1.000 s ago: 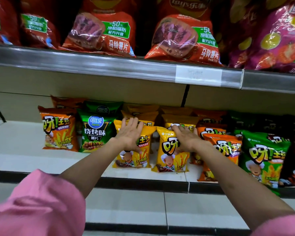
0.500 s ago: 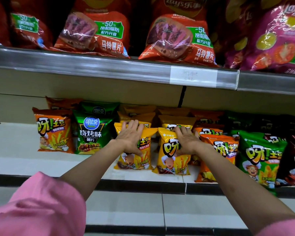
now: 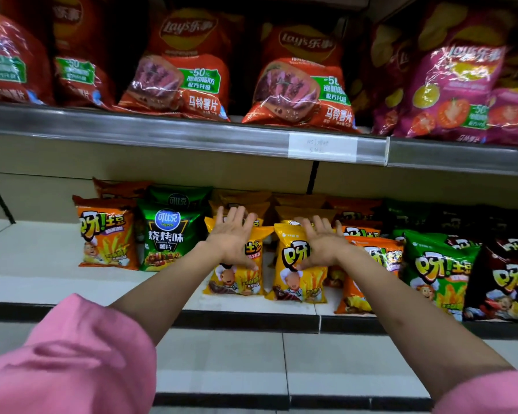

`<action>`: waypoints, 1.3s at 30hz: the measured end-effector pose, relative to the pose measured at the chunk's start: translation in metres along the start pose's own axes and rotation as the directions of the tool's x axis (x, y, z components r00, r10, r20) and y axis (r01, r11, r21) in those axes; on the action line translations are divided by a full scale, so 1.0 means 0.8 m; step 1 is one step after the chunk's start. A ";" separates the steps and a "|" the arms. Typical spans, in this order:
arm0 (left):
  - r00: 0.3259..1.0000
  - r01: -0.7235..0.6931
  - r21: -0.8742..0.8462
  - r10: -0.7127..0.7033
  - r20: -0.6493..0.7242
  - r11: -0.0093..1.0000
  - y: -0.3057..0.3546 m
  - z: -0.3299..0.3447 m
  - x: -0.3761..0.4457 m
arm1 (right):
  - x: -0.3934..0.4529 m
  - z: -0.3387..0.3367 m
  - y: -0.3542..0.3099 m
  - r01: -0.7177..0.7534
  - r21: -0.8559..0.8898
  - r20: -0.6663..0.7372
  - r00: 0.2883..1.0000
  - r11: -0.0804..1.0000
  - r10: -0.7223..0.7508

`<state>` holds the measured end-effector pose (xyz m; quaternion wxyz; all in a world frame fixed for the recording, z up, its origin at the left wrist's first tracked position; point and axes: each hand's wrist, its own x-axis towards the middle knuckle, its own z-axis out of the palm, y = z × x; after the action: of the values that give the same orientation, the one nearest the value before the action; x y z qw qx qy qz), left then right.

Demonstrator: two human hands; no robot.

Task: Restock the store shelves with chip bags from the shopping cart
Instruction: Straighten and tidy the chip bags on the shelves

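Left hand: the left hand lies flat, fingers straight and spread, palm against the front of the left yellow bag; it clasps nothing.
Right hand: the right hand is likewise flat and spread, fingers straight, resting on the upper part of the right yellow bag.
Yellow bags: the two stand upright side by side at the front of the lower shelf, close together with a narrow gap between them; more yellow bags are lined up behind.
Left neighbours: a green bag stands just left of the left yellow bag, and an orange bag stands left of that, both upright.
Right neighbours: an orange bag leans just right of the right yellow bag, partly behind the right forearm; then a green bag and a dark bag further right.
Upper shelf: the upper shelf carries large red chip bags on the left and centre and magenta chip bags on the right; a price label sits on its front rail, writing too faint to read.
Sleeves: pink sleeves cover both upper arms; the forearms are bare.
Shopping cart: it cannot be seen from the head view.
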<state>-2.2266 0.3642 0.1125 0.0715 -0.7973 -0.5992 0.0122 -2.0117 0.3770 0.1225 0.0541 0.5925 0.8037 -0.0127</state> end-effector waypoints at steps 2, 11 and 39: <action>1.000 -0.018 0.015 0.019 -0.014 1.000 0.009 -0.006 -0.014 | -0.021 -0.004 -0.007 -0.001 0.008 0.020 1.000 1.000 0.001; 0.988 -0.154 -0.088 0.152 -0.032 0.984 0.085 -0.039 -0.068 | -0.128 -0.007 0.008 -0.067 0.090 -0.017 0.997 0.994 0.069; 0.992 -0.048 -0.473 0.098 0.082 0.880 0.316 -0.033 0.195 | -0.100 0.016 0.339 -0.274 0.257 -0.063 0.952 0.927 0.299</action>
<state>-1.9388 0.4420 0.1166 -0.1551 -0.8112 -0.5567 -0.0894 -1.7286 0.3807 0.1296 -0.0591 0.7055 0.7023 -0.0737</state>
